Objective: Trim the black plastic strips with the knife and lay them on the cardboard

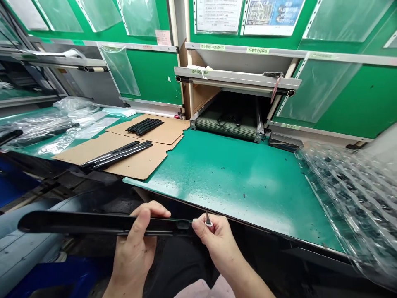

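Observation:
My left hand [138,238] is closed around the middle of a long black plastic part [83,222], a hollow, trough-like strip with a rounded left end. It is held nearly level in front of the table edge. At the part's right end is my right hand [215,236], its fingers closed on a small knife [208,219] with a pointed dark blade and a pale collar. The right thumb and fingertips meet the end of the part. Most of the knife's handle is hidden in the palm.
Long black strips [119,155] and shorter black pieces [145,126] lie on cardboard [136,165]. Dark scraps dot the green tabletop [214,165]. Behind it is a conveyor belt [228,128]; clear plastic trays [350,194] are stacked right. A person's jeans-clad leg [18,256] shows left.

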A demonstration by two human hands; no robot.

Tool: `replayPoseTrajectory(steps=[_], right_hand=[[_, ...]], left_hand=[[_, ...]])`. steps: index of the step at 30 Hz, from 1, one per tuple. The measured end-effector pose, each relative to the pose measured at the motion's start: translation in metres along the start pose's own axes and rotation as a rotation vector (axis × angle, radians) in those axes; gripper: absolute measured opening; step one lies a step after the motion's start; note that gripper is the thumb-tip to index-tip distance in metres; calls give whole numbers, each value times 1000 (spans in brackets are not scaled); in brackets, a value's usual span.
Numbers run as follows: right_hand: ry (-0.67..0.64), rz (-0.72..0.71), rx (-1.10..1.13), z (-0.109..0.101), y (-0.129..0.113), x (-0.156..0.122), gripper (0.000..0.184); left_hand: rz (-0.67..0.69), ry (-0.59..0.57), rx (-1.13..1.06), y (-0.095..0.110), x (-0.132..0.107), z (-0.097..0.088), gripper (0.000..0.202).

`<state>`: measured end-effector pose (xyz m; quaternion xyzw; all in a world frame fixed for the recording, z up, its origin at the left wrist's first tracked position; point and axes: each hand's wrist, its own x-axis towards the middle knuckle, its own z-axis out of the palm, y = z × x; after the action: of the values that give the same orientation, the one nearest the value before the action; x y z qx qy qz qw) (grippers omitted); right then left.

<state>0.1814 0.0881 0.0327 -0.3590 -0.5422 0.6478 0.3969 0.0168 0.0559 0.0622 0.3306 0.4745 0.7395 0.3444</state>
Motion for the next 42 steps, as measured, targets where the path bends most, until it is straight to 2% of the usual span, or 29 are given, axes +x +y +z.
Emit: replayPoseTrajectory(steps=[3,5,7,10,14,18,23,28,35,39,42], right_hand=[[-119,27,-6,12,13,-6,57],[-193,22,-72,19,17,-13,57],[-233,-49,-164,19,15,-18,58],[-208,-189,-314,8,9,-21,55],[-174,-225,-528,-6,7,-21,51],[-214,-329,-718,-7,7,-22,52],[-310,-460,-857,-13,6,-16,50],[-350,-540,-957,-18,7,-13,52],[-234,-763,-1286,-16,2,-12,51],[-275,-780,-1297,-16,-1,-13,50],[-355,-718,-1243,-19,-5,-13,48]], left_hand=[[-47,65,-164,5,5,10,28],[-103,7,-323,8,7,14,30],[-187,-83,-459,10,8,16,29],[-294,-144,-553,12,7,16,32],[-358,-168,-536,12,5,14,38],[-431,-240,-495,8,3,15,39],[-501,-312,-438,6,0,19,36],[-528,-339,-427,4,-2,23,37],[-544,-352,-380,3,-2,25,36],[-584,-376,-368,2,-3,26,37],[-594,-406,-365,0,-5,26,37]])
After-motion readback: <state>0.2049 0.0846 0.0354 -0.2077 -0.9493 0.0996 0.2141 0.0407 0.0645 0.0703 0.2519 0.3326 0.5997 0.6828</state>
